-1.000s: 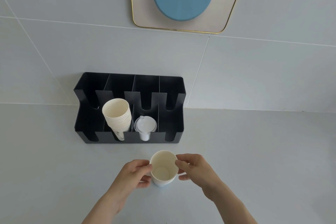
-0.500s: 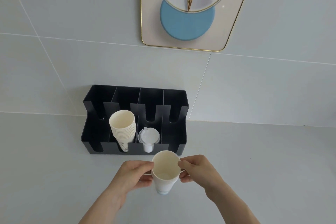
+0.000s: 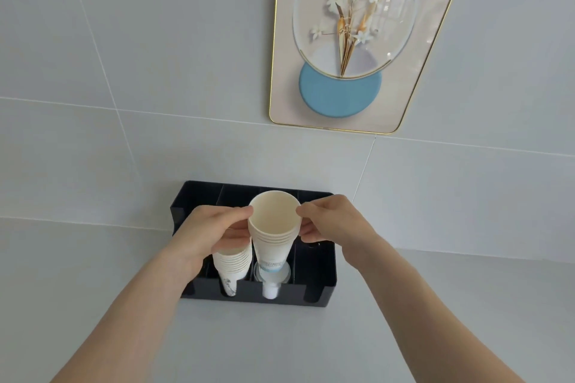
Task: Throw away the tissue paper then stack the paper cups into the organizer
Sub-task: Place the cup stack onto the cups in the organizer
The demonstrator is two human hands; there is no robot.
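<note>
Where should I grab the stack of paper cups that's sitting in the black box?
Grab the stack of paper cups near its wide top, just under the ringed rims, coming down from above. It tapers toward the bottom, and the black organizer walls hide its lower part. The left hand hangs over it now, probably blocking the way.

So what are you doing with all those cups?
A person is tidying paper cups into a black organizer that sits on the counter by the wall. Both hands, the left hand and the right hand, hold a small stack of cups by the rim, above the organizer. Another stack of cups already sits in one slot, with some clear lids in the slot beside it.
</note>
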